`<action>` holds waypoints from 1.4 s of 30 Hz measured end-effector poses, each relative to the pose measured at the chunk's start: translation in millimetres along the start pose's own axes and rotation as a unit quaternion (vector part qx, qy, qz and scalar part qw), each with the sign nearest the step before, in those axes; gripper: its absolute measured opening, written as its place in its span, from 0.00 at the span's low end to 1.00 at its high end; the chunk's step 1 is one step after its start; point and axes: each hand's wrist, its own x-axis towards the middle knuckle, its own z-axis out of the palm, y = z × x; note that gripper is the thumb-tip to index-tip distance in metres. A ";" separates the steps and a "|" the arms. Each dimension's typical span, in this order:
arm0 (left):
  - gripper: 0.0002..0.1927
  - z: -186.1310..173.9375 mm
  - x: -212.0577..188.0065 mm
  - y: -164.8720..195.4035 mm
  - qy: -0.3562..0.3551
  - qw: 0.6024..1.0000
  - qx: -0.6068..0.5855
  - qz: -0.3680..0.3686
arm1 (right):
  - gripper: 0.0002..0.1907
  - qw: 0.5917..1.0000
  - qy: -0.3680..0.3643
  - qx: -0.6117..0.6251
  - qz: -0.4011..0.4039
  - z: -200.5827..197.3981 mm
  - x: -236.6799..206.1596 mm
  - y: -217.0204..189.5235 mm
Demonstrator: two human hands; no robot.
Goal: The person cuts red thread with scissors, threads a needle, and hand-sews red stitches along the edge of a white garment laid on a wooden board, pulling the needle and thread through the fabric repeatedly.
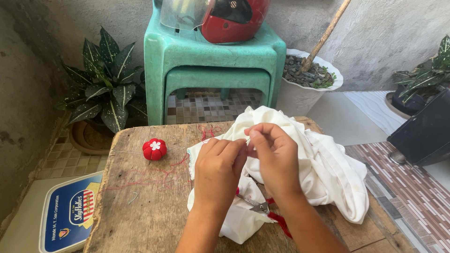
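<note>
My left hand [218, 166] and my right hand [276, 154] meet fingertip to fingertip above a crumpled white cloth [323, 168] on a worn wooden table [140, 211]. The fingers pinch something very thin between them, too small to make out. Small scissors [257, 205] lie on the cloth under my wrists, beside a strip of red fabric [281, 224]. A red pincushion [154, 149] with a white flower on top sits to the left of my hands. Loose red thread [159, 175] trails over the wood.
Stacked teal plastic stools [211, 65] stand behind the table with a red helmet [234, 18] on top. A spotted-leaf plant [105, 79] is at the left, a white pot [304, 89] with gravel at the right, a blue-lidded tin [70, 213] on the floor.
</note>
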 end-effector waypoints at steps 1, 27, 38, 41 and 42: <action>0.08 0.0 0.1 -0.7 0.000 1.000 0.001 0.000 | 0.08 0.998 -0.018 0.055 0.018 -3.2 3.5 1.0; 0.04 -28.3 20.5 -31.8 0.164 0.977 -0.047 -0.131 | 0.07 0.955 0.053 -0.286 -0.051 -112.9 81.3 55.3; 0.09 -28.0 18.9 -53.4 0.035 0.998 0.025 -0.037 | 0.13 0.958 -0.066 -0.234 -0.155 -41.6 48.1 32.2; 0.09 -23.7 17.6 -51.7 -0.015 1.000 0.022 -0.009 | 0.12 0.973 -0.138 -0.172 -0.066 -17.2 32.5 37.5; 0.09 -22.4 17.3 -50.6 -0.027 0.999 0.019 -0.008 | 0.10 0.976 -0.143 -0.164 -0.034 -13.0 29.3 41.1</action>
